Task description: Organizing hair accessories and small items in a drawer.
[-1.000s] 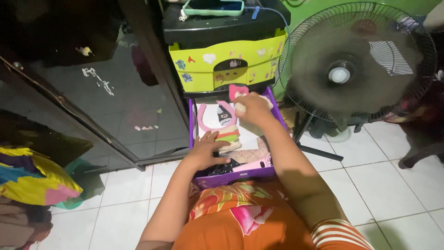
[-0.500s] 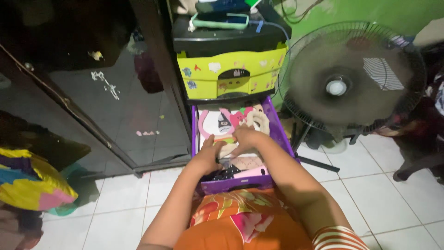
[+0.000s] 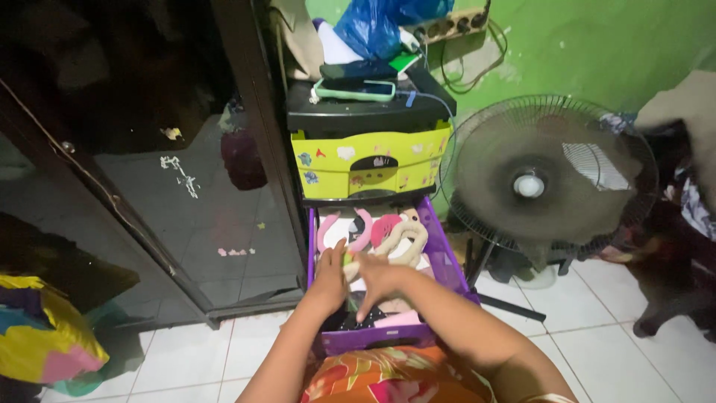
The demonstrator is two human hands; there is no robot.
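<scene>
Drawer (image 3: 447,263) purple, open, cluttered.

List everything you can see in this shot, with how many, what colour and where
drawer: one, purple, pulled open, bottom of the unit
headbands: several, pink, red and cream, back of the open drawer
upper drawer: one, yellow-green, shut, above the purple one
phone: one, pale green case, on the unit's black top
plastic bag: one, blue, behind the phone
fan: one, dark, standing right of the unit
cabinet door: one, dark glass, left
left hand: inside the drawer
right hand: inside the drawer, beside the left
</scene>
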